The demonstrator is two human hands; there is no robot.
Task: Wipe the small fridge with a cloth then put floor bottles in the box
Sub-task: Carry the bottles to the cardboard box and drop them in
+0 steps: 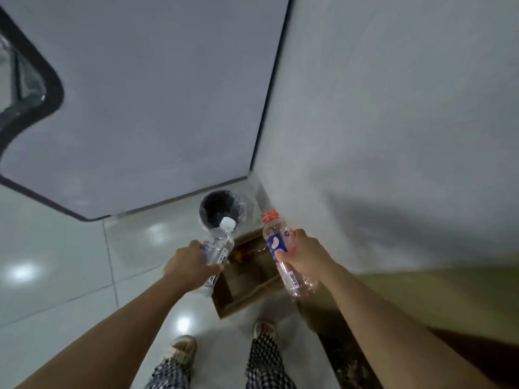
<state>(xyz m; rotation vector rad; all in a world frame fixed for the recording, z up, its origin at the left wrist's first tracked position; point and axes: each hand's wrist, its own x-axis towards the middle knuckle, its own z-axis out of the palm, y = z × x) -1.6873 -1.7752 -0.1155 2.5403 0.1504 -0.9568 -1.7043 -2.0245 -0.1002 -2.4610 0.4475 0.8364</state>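
- Left hand [188, 264] curled round white-cap clear bottle [219, 249], cap toward 12 o'clock.
- Right hand [304, 255] grips orange-cap bottle [278, 249], blue label, cap tilted toward 11 o'clock.
- Open cardboard box [244, 279] on floor between and below both bottles.
- Black-lined bin [220, 210] at box's 11 o'clock, by grey fridge [157, 102].

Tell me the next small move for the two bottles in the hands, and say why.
Probably lower both and release them into the cardboard box. The left hand grips the white-capped bottle and the right hand grips the orange-capped bottle, both held above the open box on the floor, which seems to hold bottles already.
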